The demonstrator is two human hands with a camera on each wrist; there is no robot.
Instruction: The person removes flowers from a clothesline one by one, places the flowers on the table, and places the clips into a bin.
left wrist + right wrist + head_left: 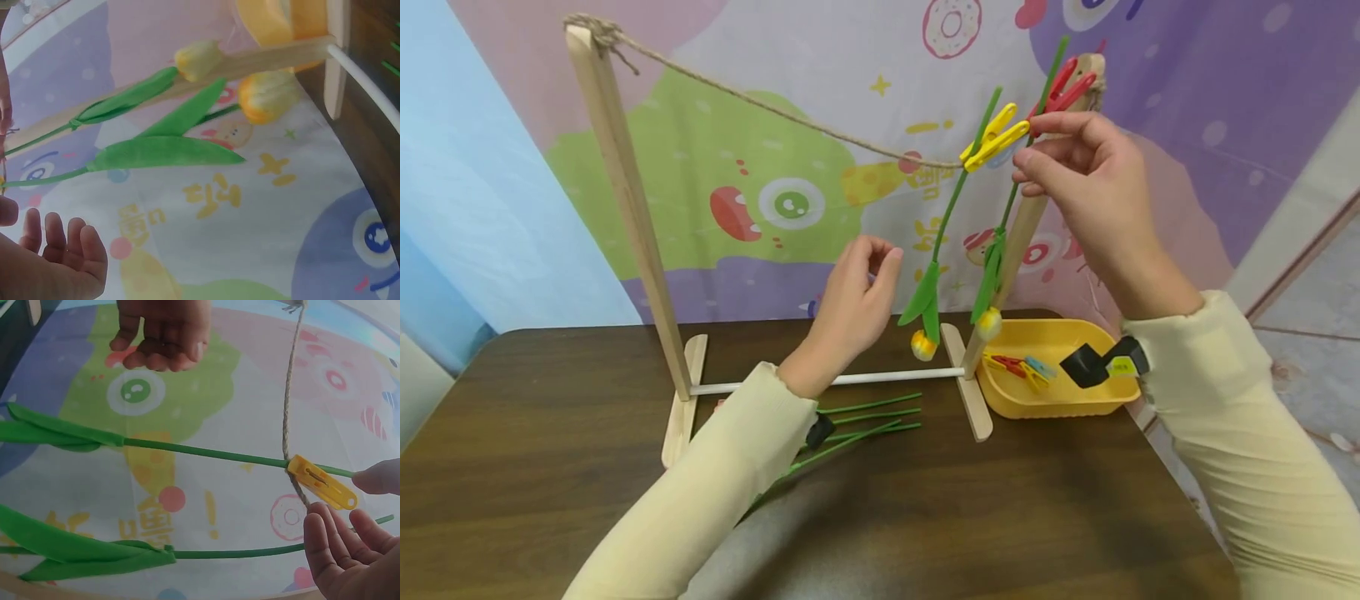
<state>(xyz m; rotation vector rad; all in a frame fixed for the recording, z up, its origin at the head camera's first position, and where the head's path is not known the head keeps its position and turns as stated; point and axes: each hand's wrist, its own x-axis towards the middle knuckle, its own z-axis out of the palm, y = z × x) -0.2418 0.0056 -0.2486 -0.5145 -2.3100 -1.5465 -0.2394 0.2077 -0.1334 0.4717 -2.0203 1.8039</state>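
My right hand is beside a yellow clothespin, thumb and fingers spread apart around its handle end in the right wrist view. That clothespin clamps the stem of an artificial yellow tulip to a twine rope, so the flower hangs head down. A second yellow tulip hangs to its right, beside a red clothespin partly hidden behind my right fingers. My left hand hovers left of the tulips, fingers loosely curled and holding nothing; its fingers show apart from the stems in the left wrist view.
Wooden posts carry the rope, the left post standing on a foot, with a white rod joining them low down. Several green stems lie on the brown table, partly under my left arm. A yellow basin at right contains clothespins.
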